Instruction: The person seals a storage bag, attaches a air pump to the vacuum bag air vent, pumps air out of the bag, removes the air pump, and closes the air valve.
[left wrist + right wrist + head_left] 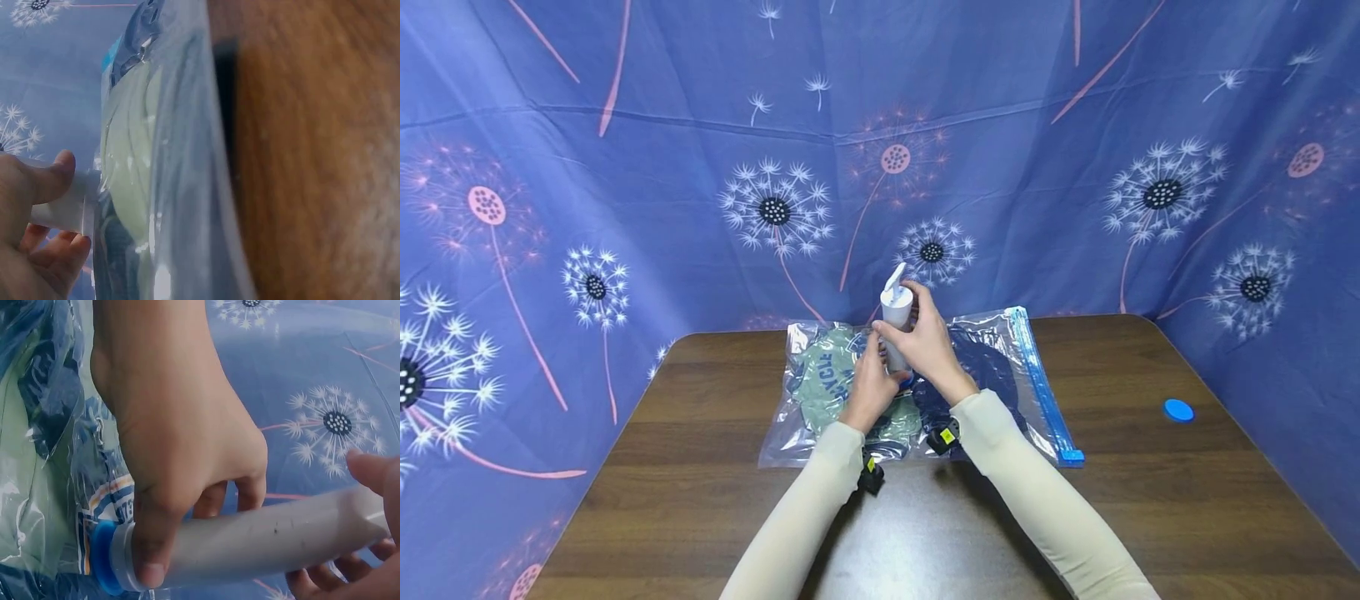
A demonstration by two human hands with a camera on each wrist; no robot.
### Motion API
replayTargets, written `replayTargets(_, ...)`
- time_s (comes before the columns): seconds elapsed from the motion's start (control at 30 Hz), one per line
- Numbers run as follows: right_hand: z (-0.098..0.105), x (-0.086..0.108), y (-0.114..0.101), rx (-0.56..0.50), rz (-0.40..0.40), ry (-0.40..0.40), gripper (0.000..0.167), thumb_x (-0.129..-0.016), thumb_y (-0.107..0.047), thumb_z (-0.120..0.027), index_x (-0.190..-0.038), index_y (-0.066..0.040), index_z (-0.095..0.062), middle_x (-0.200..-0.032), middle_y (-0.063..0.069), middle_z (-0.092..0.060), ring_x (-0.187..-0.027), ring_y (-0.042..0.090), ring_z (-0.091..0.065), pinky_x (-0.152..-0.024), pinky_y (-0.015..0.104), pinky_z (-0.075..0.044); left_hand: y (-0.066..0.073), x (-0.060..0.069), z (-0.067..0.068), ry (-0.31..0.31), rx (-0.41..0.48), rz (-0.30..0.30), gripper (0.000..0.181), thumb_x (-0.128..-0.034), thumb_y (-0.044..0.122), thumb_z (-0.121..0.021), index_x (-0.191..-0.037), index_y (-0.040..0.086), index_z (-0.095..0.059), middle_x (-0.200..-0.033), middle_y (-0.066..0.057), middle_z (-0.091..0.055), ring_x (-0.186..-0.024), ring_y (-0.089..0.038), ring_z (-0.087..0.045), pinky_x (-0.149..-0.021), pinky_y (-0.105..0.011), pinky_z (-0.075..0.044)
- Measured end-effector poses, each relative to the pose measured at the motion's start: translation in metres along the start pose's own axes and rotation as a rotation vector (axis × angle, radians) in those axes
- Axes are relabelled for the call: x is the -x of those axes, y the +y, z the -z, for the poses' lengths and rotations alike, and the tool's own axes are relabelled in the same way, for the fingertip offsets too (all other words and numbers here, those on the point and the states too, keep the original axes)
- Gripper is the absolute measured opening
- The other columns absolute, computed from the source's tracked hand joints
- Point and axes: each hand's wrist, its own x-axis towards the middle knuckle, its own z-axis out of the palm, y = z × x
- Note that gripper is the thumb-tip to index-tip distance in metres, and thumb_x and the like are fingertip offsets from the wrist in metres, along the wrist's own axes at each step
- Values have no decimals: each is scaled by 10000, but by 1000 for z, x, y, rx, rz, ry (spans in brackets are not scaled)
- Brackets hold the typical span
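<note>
A white hand pump (897, 312) stands nearly upright on a clear plastic storage bag (781, 442), its white handle (895, 277) on top. My left hand (869, 387) grips the pump low down. In the right wrist view, its thumb lies by the pump's base, beside a blue ring (105, 557) at the bag. My right hand (931, 340) holds the upper barrel, thumb on the near side and fingers curled behind. Inside the bag lie a folded pale green cloth (822, 379) with blue lettering and a dark navy cloth (1000, 375).
A blue slider strip (1041, 383) runs along the bag's right edge. A round blue cap (1178, 410) lies apart at the right on the brown wooden table (662, 467). Behind and beside the table hangs a blue dandelion-print curtain (1015, 192).
</note>
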Motion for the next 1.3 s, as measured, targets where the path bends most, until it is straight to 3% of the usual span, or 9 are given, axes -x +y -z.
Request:
replayTargets(0.1, -3, 0, -2, 23, 1, 49, 764, -892, -262, -825, -1500, -60, -408, -1322, 207, -571, -1199, 355, -610, -1002, 478, -556, 1, 0, -1, 19, -8, 1, 913, -756, -1, -895, -1506, 19, -376, -1242, -274, -674, -1080, -389, -720, -935, -457, -604)
replayTargets(0.27, -1, -4, -3, 36, 11, 34, 711, -887, -218, -831, -1458, -29, -454, -1306, 213, -599, -1138, 365, -646, -961, 482, -576, -2, 0, -1, 23, -37, -25, 922, -756, 41, -908, -1508, 3, -377, -1236, -253, -683, -1079, -360, -709, -935, -473, -585)
replayTargets(0.5, 13, -11, -2, 4, 15, -88, 654, -894, -147, -806, -1462, -76, -490, -1304, 197, -643, -1120, 377, -669, -958, 511, -566, -6, -2, 1, -66, 29, -9, 928, -786, -18, -848, -1550, 13, -321, -1388, -272, -604, -1253, -381, -633, -1051, -470, -543)
replayTargets(0.7, 21, -16, 0, 7, 4, -186, 579, -926, -87, -746, -1442, -62, -485, -1310, 222, -627, -1177, 399, -651, -994, 527, -556, -7, -3, 3, -140, 11, -17, 912, -819, -50, -791, -1572, 37, -284, -1401, -269, -583, -1269, -386, -609, -1098, -485, -505)
replayTargets(0.97, 26, -18, -1, 2, 2, -281, 645, -986, -37, -637, -1566, -110, -364, -1458, 227, -521, -1303, 432, -570, -1062, 567, -509, -10, -3, 5, -203, 6, -34, 893, -813, -172, -651, -1587, 57, -269, -1427, -252, -560, -1292, -380, -583, -1118, -482, -484)
replayTargets(1.13, 22, -12, 0, -29, 17, -268, 671, -998, -30, -616, -1585, -81, -297, -1455, 251, -505, -1310, 444, -557, -1076, 583, -495, -12, -1, 3, -179, 5, -38, 875, -821, -141, -687, -1580, 42, -292, -1388, -251, -593, -1255, -373, -616, -1091, -473, -511)
replayTargets(1.3, 11, -5, 2, -53, 17, -159, 754, -958, -127, -720, -1579, -95, -295, -1404, 238, -539, -1236, 421, -605, -1034, 557, -529, -12, 0, 1, -100, -38, -64, 829, -814, -68, -777, -1529, 8, -366, -1327, -255, -630, -1196, -379, -649, -1045, -477, -540)
